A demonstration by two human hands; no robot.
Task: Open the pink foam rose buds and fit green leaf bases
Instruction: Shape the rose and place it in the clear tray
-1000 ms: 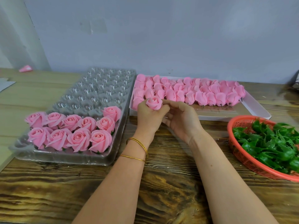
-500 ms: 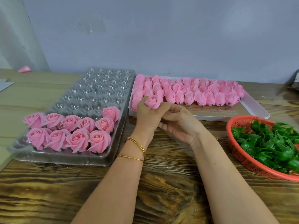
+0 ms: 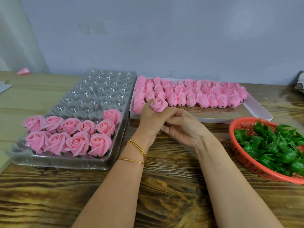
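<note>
Gripping one rose bud (image 3: 158,105) in the left hand (image 3: 153,122) at the middle of the frame, fingers curled round its lower part, half-opened petals pointing up. Pressing the right hand (image 3: 182,129) against the left one from the right side, thumb touching the side of the bud, fingers curled underneath; not possible to tell whether pinching the base or not. Holding both just in front of the near left edge of the white box (image 3: 256,109), with closed buds (image 3: 205,94) lying in rows along its far side. Standing at the left, apart from the hands, a clear tray (image 3: 92,96) carrying ten opened roses (image 3: 70,137) at its near end. Sitting at the right edge of the frame, partly cut off, a red basket (image 3: 243,158) holding green leaf bases (image 3: 271,145). Leaving open counter (image 3: 164,195) between tray and basket and across the lower frame, with only the two forearms crossing it.
</note>
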